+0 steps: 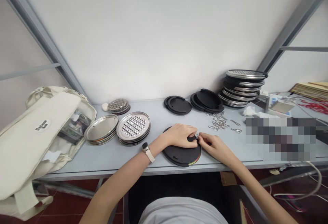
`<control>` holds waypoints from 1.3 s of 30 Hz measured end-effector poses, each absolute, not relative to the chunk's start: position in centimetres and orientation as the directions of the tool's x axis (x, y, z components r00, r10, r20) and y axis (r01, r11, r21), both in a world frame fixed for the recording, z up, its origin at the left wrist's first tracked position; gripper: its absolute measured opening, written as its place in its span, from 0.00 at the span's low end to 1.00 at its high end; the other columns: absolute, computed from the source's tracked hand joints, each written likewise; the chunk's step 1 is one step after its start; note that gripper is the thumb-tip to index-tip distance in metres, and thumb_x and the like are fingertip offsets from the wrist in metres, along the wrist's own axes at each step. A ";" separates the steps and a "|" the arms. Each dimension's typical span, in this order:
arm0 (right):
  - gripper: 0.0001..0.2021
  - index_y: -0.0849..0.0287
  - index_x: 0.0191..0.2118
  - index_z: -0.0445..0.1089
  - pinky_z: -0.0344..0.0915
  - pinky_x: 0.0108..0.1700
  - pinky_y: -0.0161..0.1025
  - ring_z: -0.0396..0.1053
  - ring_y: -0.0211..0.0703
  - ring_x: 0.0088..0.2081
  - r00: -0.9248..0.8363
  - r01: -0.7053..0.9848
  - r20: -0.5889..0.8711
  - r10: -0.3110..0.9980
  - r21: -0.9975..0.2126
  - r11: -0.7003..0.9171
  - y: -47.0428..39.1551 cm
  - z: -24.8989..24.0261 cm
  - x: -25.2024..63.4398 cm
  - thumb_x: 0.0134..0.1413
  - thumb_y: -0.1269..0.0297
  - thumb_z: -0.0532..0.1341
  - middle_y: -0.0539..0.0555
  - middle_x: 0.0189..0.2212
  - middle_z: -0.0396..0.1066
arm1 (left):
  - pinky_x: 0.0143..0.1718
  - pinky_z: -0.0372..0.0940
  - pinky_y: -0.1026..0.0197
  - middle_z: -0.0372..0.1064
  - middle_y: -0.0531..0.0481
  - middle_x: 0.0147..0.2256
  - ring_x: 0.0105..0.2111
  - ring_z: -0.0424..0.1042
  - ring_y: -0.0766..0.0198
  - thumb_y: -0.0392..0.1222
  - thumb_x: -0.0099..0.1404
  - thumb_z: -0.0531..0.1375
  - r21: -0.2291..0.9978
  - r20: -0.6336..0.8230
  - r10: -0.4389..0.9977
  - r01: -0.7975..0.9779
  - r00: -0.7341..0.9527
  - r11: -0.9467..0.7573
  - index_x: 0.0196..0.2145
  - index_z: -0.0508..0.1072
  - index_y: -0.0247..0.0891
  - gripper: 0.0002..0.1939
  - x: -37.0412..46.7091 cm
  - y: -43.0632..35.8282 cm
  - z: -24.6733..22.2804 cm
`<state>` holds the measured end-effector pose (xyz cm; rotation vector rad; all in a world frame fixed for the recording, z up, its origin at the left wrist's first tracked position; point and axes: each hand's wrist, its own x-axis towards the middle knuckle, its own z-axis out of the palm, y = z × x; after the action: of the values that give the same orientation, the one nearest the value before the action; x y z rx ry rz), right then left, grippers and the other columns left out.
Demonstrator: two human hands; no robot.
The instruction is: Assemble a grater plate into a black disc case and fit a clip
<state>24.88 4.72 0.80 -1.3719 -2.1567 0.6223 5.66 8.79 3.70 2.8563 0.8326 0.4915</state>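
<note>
A black round disc (176, 156) lies flat at the table's front edge, with a strip of coloured rim at its lower right. My left hand (181, 135) presses down on it, fingers curled round a raised black part near its right edge. At that same edge my right hand (208, 143) pinches a small metal wire loop (196, 135), largely covered by the fingertips. Behind and to the right is a loose heap of small metal wire clips (219, 123).
Round metal graters (133, 126) and plain metal discs (102, 128) are stacked on the left, beside a cream bag (38, 131). Black round covers (180, 105) lie at the back. A tall stack of metal and black discs (242, 89) stands back right, near red cords (314, 106).
</note>
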 end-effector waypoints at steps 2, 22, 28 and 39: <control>0.17 0.56 0.23 0.50 0.48 0.25 0.33 0.52 0.35 0.22 -0.361 0.689 0.172 0.917 -0.613 0.386 4.8 0.8 24.9 0.61 0.57 0.48 0.44 0.17 0.53 | 0.25 0.49 0.62 0.67 0.55 0.28 0.26 0.64 0.66 0.46 0.58 0.57 0.211 0.277 0.537 0.495 0.797 -0.843 0.27 0.59 0.40 0.11 5.7 8.8 3.7; 0.17 0.58 0.29 0.63 0.55 0.29 0.35 0.63 0.39 0.24 -0.390 0.683 0.172 0.905 -0.604 0.410 4.6 1.1 24.9 0.64 0.57 0.46 0.48 0.21 0.67 | 0.29 0.55 0.62 0.70 0.51 0.35 0.33 0.70 0.62 0.45 0.65 0.53 0.181 0.225 0.513 0.482 0.828 -0.857 0.38 0.67 0.41 0.07 5.6 8.4 4.5; 0.16 0.58 0.30 0.64 0.56 0.29 0.36 0.64 0.40 0.25 -0.392 0.684 0.176 0.903 -0.600 0.414 4.5 1.1 24.9 0.64 0.58 0.46 0.49 0.22 0.68 | 0.29 0.54 0.63 0.68 0.52 0.34 0.31 0.68 0.63 0.45 0.65 0.53 0.196 0.242 0.506 0.469 0.828 -0.861 0.38 0.67 0.41 0.08 5.6 8.5 4.5; 0.11 0.57 0.28 0.62 0.56 0.28 0.36 0.61 0.39 0.24 -0.397 0.672 0.215 0.892 -0.594 0.442 4.3 1.3 24.8 0.59 0.62 0.48 0.48 0.21 0.66 | 0.29 0.55 0.62 0.69 0.51 0.34 0.32 0.69 0.63 0.45 0.65 0.54 0.199 0.234 0.509 0.472 0.828 -0.859 0.37 0.66 0.40 0.07 5.6 8.4 4.6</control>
<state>24.84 4.34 1.30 -1.3099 -2.1899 0.5743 5.60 8.39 4.63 2.8762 0.7759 0.4238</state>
